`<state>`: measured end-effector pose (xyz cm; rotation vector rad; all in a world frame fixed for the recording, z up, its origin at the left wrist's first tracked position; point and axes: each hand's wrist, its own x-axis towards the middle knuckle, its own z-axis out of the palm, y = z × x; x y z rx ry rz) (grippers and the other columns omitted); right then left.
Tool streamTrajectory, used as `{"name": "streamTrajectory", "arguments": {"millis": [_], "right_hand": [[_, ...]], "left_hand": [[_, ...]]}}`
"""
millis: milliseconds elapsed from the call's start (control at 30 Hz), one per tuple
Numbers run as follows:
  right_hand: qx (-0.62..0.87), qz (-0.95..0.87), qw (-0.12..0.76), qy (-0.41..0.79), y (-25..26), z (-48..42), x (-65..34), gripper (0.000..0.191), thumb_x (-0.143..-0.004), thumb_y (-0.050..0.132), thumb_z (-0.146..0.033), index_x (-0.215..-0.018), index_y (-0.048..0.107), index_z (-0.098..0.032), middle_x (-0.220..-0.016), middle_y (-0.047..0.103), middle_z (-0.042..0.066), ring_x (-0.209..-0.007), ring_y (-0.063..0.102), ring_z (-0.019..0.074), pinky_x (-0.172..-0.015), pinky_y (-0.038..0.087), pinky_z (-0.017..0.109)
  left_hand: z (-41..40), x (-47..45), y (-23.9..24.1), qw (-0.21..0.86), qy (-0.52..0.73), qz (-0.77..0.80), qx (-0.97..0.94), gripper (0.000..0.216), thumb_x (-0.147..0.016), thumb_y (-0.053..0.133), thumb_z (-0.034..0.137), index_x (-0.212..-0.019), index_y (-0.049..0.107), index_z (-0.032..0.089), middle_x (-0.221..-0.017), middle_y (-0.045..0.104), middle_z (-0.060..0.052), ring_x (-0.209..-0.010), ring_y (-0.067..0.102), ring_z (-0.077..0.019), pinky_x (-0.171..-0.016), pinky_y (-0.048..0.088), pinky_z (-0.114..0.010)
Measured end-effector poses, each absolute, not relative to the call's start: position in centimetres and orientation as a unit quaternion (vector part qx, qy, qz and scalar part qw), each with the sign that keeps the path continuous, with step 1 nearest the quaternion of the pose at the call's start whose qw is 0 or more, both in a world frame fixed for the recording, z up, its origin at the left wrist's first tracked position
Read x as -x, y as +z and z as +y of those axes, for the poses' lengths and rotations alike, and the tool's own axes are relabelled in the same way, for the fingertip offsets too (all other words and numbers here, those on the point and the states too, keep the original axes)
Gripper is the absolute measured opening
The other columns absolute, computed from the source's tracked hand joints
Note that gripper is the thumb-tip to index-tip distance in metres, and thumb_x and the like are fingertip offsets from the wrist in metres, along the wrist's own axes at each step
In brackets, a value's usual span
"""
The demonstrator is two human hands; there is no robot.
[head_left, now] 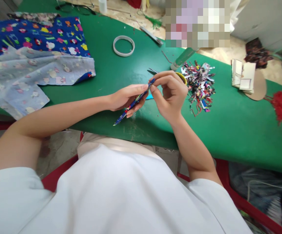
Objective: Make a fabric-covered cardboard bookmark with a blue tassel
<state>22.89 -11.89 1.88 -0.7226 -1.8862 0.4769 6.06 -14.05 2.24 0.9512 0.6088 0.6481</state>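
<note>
A narrow strip of blue patterned fabric [133,103], folded or rolled lengthwise, slants between my hands above the green table. My left hand [126,96] grips it along its middle, thumb on top and fingers beneath. At its upper end, my right hand [171,94] pinches the tip between thumb and fingers. Partly hidden behind my right hand lie scissors with a yellow handle [182,78]. A light blue item [149,97] shows between the hands, too covered to name. Just right of my right hand is a heap of shredded multicoloured fabric scraps [201,86].
Blue cartoon-print fabric [38,37] is spread at the left of the green table [228,130]. Farther back are a whitish tape ring [114,47], a grey cutter-like tool [152,35] and a green tube [183,58]. Cards [248,74] and red shreds [281,105] lie right.
</note>
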Motion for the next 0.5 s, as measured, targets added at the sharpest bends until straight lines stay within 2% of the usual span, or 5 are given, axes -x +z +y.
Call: {"name": "streamTrajectory", "arguments": {"millis": [133, 300, 500], "right_hand": [[0.328, -0.789, 0.479, 0.200, 1.74, -11.90, -22.99, 0.027, -0.090, 0.058, -0.050, -0.074, 0.056, -0.028, -0.087, 0.068, 0.004, -0.082, 0.064, 0.0207, -0.079, 0.056, 0.041], [0.270, -0.777, 0.521, 0.229, 1.49, -11.81, -22.93, 0.016, -0.088, 0.064, -0.034, -0.076, 0.058, -0.026, -0.086, 0.068, 0.004, -0.081, 0.064, 0.0197, -0.077, 0.055, 0.040], [0.265, -0.745, 0.536, 0.297, 1.35, -11.85, -22.89, 0.015, -0.086, 0.068, -0.036, -0.094, 0.056, -0.029, -0.088, 0.065, 0.001, -0.078, 0.067, 0.0180, -0.070, 0.057, 0.036]], "left_hand": [[-14.13, -6.10, 2.22, 0.799, 0.304, 0.286, -0.433, 0.043, -0.102, 0.037, 0.047, -0.075, 0.048, 0.016, -0.047, 0.050, 0.003, -0.026, 0.041, -0.0068, -0.036, 0.039, -0.018], [-14.06, -6.05, 2.36, 0.800, 0.299, 0.279, -0.439, 0.042, -0.104, 0.033, 0.042, -0.074, 0.048, 0.016, -0.046, 0.052, 0.003, -0.026, 0.040, -0.0060, -0.035, 0.039, -0.016], [-14.05, -6.06, 2.46, 0.799, 0.300, 0.280, -0.439, 0.042, -0.103, 0.035, 0.044, -0.075, 0.049, 0.016, -0.046, 0.052, 0.003, -0.025, 0.040, -0.0074, -0.032, 0.039, -0.017]]}}
